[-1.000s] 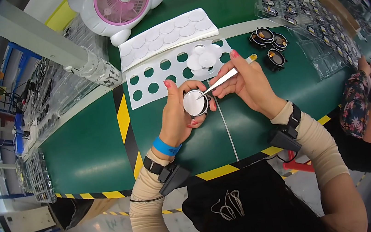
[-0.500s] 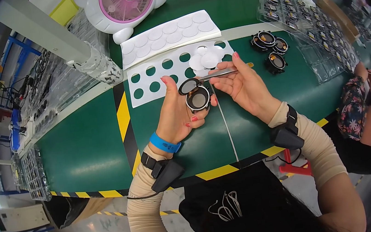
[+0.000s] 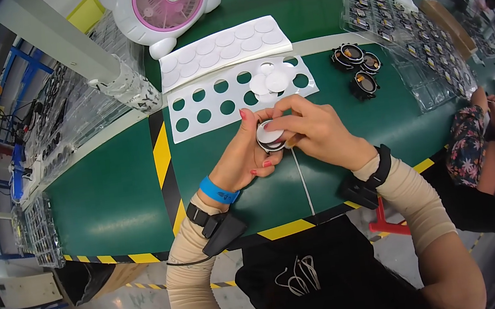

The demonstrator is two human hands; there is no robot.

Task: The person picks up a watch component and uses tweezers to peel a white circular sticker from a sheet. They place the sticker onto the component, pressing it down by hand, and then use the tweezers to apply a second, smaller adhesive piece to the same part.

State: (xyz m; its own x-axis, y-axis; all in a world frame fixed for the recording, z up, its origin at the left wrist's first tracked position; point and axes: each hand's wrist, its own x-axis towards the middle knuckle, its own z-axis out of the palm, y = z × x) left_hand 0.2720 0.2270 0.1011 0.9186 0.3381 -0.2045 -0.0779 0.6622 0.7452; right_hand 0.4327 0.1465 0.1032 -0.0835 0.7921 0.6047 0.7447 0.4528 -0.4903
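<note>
My left hand is closed around a round watch case with a dark body and silvery rim. Over the case's face lies a white round disc, held tilted by the fingers of my right hand. The thumb and fingers of both hands meet at the disc's edge and cover part of the case. No tweezers can be made out; the inside of my right palm is hidden. Beyond my hands lies a white sheet with round holes, with a small pile of loose white discs on it.
Behind it lies a sheet of uncut round stickers, near a white and pink fan. Several similar watch cases stand to the right, before clear trays of parts. Another person's sleeve is at far right.
My right hand has moved left and down onto the watch case. The tweezers it held no longer show. A white disc now covers the open case, and the raised round part is out of sight.
</note>
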